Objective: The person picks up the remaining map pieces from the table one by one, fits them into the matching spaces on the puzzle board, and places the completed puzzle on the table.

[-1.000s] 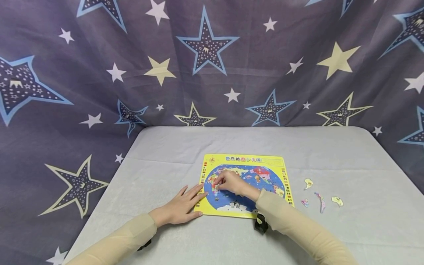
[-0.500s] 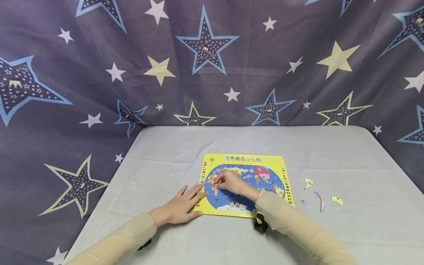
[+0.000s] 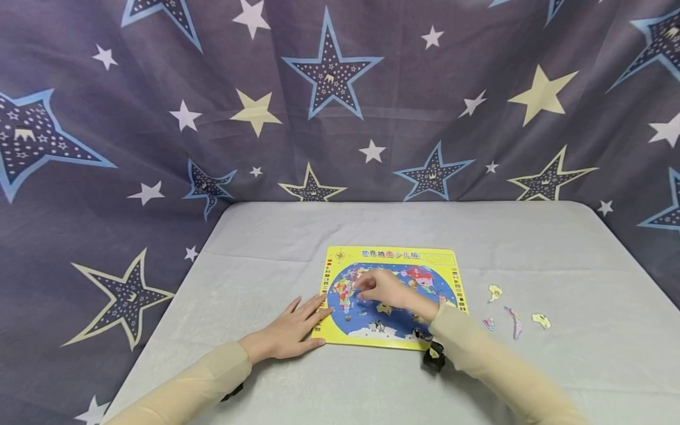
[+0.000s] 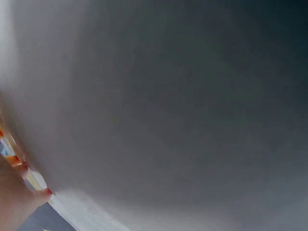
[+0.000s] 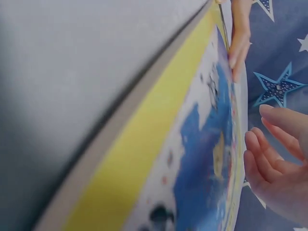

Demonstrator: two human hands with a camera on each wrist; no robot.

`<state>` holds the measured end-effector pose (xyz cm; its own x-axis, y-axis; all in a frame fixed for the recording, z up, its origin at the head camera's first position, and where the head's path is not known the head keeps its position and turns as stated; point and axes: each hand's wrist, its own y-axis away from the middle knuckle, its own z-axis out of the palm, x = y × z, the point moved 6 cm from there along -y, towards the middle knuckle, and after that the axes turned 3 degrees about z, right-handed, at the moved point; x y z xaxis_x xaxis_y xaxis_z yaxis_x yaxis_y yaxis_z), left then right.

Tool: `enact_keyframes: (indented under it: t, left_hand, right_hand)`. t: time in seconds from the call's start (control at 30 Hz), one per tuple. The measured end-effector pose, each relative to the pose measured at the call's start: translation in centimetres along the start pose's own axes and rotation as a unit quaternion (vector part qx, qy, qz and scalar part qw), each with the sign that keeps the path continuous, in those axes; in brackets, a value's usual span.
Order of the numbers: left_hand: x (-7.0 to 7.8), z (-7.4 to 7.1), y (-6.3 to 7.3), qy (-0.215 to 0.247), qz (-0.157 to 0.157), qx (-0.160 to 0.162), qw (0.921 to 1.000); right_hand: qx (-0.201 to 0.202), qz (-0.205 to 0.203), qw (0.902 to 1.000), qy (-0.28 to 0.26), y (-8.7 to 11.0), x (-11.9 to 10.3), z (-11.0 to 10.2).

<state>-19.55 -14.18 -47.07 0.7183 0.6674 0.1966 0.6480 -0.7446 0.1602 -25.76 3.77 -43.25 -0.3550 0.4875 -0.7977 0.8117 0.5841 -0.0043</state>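
Observation:
A yellow-bordered world map puzzle board (image 3: 361, 341) lies flat on the table. My left hand (image 3: 289, 333) rests spread at its left edge, fingertips on the yellow border; the left wrist view catches only part of this hand (image 4: 17, 197). Over the middle of the map hovers my right hand (image 3: 386, 289), its fingers loosely bent, hiding some of the upper map. In the right wrist view, a gap shows between the thumb and fingers of this hand (image 5: 284, 154), with nothing in it. Colourful pieces fill the South America area (image 3: 344, 295) beside its fingertips.
Several loose puzzle pieces lie right of the board: a pale yellow one (image 3: 495, 293), a long pink one (image 3: 513, 323), a small pink and blue one (image 3: 489, 323) and another yellow one (image 3: 541, 321). A star-patterned curtain (image 3: 340, 141) hangs behind the grey-covered table (image 3: 276, 236).
My right hand has come away from the South America area, moving right and slightly up, and its pinched fingers have loosened. My left hand has stayed in place.

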Motion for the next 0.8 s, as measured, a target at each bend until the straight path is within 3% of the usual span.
enact_keyframes:
  t: [0.4, 0.8]
  left_hand:
    - [0.1, 0.0, 0.0, -0.010, -0.002, 0.000, 0.9999]
    - [0.0, 0.0, 0.1, -0.009, -0.001, 0.002, 1.0000]
  right_hand:
    - [0.009, 0.020, 0.9996, 0.018, 2.7, 1.2, -3.2]
    - [0.053, 0.027, 0.9971, 0.048, 6.0, 2.6, -6.6]
